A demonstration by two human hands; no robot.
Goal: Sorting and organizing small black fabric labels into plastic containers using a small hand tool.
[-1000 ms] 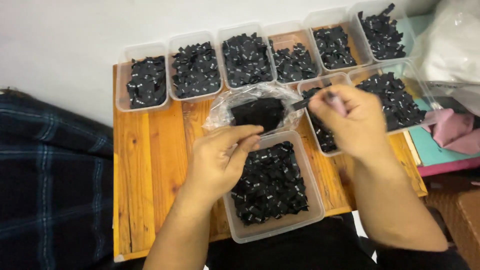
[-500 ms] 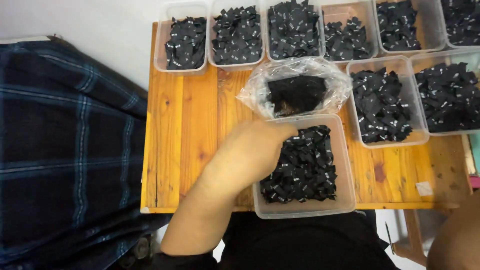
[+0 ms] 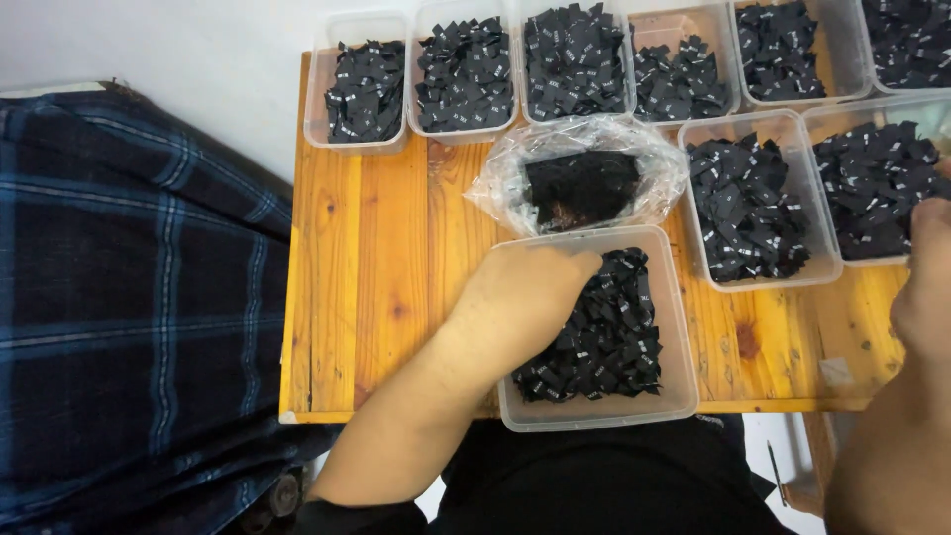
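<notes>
1. Head view, the thing in hand: the left hand (image 3: 525, 297) is reaching into the clear plastic tub (image 3: 684, 381) sitting at the near edge of the worktop (image 3: 381, 287), with its fingers curled down into the heap of small black fabric labels (image 3: 604, 337). Whether they are pinching one or only resting on the pile, I cannot tell.
2. Handling: the labels are looking very light, soft and floppy, and they are lying tangled over one another, so several would likely be lifting together. A fingertip pinch on a single free edge at the top of the heap seems the best hold.
3. Right hand (image 3: 926, 287): it is hanging at the right edge of the worktop, cut off by the frame, just beside a tub of labels (image 3: 872, 188). Its fingers are not showing clearly, so spread or closed cannot be told.
4. Around: a crumpled clear bag (image 3: 580, 178) of dark pieces is lying just behind the near tub, touching its far rim. A row of label tubs (image 3: 466, 74) is lining the far edge, and another tub (image 3: 753, 203) is standing toward the right.
5. In the way: the bag is crowding the near tub's back rim. A dark plaid cloth (image 3: 129, 297) is lying off the left edge.
</notes>
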